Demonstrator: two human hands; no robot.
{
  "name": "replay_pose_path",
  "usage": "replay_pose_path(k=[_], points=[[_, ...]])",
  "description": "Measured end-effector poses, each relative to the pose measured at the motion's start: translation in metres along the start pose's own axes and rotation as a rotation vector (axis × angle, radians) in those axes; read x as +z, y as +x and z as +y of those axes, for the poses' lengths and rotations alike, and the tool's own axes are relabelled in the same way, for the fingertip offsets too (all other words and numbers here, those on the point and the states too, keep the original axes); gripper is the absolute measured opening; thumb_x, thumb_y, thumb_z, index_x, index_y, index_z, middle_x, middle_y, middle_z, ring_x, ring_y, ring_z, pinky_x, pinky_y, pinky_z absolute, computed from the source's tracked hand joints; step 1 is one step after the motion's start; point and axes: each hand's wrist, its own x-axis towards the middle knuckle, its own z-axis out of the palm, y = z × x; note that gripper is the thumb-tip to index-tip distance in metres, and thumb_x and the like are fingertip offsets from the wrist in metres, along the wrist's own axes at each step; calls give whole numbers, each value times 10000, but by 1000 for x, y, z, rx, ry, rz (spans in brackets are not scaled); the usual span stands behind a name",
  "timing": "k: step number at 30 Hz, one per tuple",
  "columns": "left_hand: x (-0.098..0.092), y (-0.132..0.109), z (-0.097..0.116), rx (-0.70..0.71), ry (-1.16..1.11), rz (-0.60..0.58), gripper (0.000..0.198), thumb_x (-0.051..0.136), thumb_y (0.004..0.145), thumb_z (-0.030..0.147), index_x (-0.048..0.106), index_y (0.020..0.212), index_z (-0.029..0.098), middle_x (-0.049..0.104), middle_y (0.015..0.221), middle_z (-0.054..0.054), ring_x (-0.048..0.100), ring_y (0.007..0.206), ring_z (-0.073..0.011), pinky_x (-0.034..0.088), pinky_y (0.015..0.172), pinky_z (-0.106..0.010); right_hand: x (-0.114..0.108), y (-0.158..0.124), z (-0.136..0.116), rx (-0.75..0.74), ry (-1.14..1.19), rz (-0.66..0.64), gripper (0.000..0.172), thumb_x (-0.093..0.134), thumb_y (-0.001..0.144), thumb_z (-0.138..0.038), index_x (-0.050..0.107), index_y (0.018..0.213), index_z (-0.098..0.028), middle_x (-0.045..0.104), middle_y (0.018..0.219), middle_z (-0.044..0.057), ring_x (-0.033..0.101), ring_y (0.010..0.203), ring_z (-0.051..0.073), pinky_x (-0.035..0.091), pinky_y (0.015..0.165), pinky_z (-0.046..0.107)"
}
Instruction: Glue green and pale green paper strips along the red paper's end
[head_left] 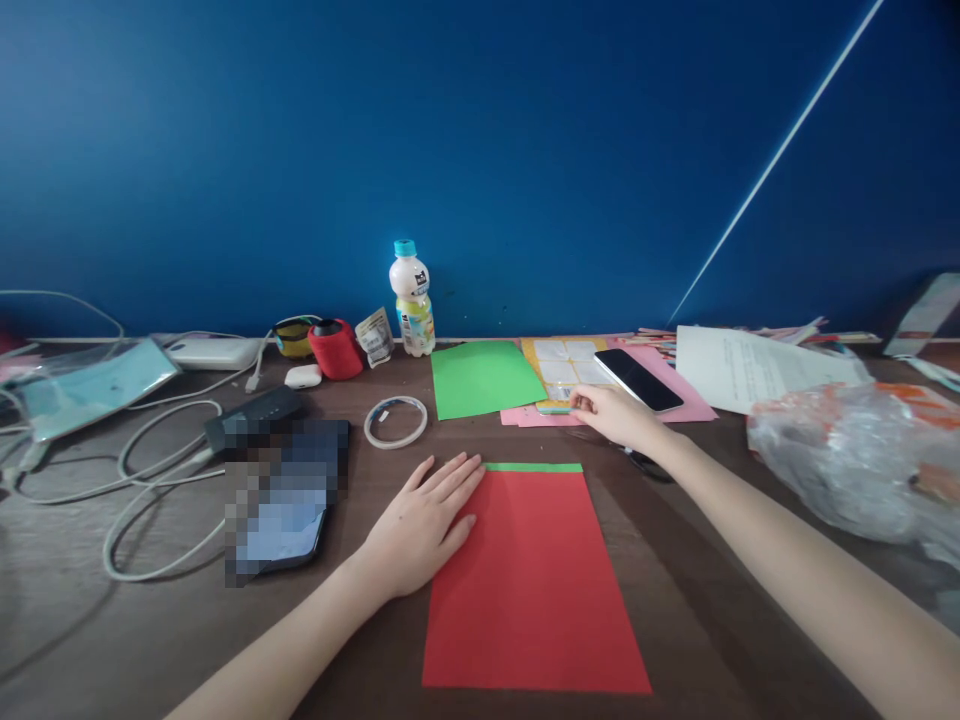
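A sheet of red paper (536, 590) lies on the table in front of me, with a narrow green strip (534, 467) showing along its far edge. My left hand (424, 525) rests flat on the sheet's upper left side, fingers stretched out. Farther off, my right hand (596, 408) has its fingers curled in a pinch by the near edge of a yellow sheet with white rectangles (568, 352). What those fingers hold, if anything, is hidden. Left of that hand is a green paper (484, 380). Beside it lie pink paper (694, 400) and a phone with a white edge (639, 380).
At the left are a partly blurred phone (292, 510), white cables (124, 480) and a roll of clear tape (395, 423). A bottle (412, 300) stands by the blue wall. On the right lie a printed sheet (765, 365) and a crumpled plastic bag (847, 460).
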Motion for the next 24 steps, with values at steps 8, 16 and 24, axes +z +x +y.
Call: replay_pose_path(k=[8,16,24], points=[[1,0,1,5,2,17,494,269,909,311,202,1389,216,248,1446,-9,221,1325,-193,190,1076,-445,2,-1,7,-242,-220,46,278,333,874,-188,611,854,-178,622,900,85,555,849,214,393,753,332],[1,1,1,0,-5,24,495,289,899,302,225,1383,219,263,1441,-12,234,1320,-197,193,1076,-440,6,0,6,-276,-280,134,316,300,859,-125,610,918,-147,621,936,126,552,859,240,413,749,362],[0,1,2,-7,-12,26,496,304,892,292,231,1379,224,273,1438,-7,244,1316,-197,210,1070,-454,13,0,15,-208,-150,165,297,343,846,-144,583,1012,-202,536,1219,80,491,1104,241,390,906,408]])
